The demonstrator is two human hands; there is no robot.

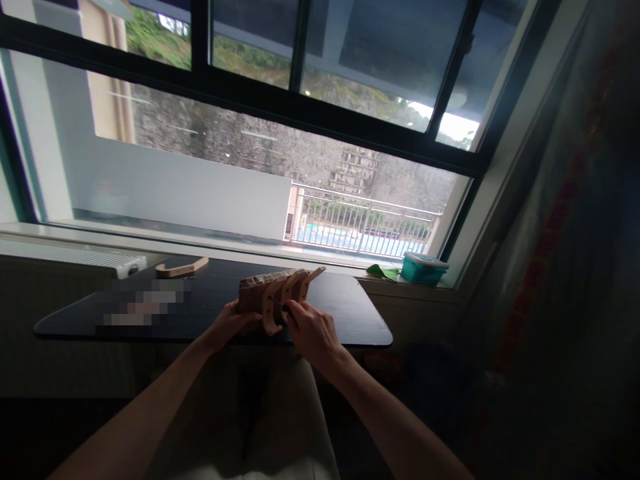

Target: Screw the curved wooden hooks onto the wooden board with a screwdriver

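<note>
A wooden assembly [273,293] made of a flat block with several curved wooden pieces fitted along it rests on the near edge of a black table [345,320]. My left hand [231,324] grips its left end from below. My right hand [310,328] is closed around a small dark tool [283,308] whose tip touches one of the curved pieces. One loose curved wooden piece [180,268] lies farther back on the table to the left.
A blurred patch [145,303] covers part of the table's left side. A teal lidded box [424,268] and a green leaf [383,271] sit on the window sill at right. A white radiator [75,257] runs along the left. A large window fills the background.
</note>
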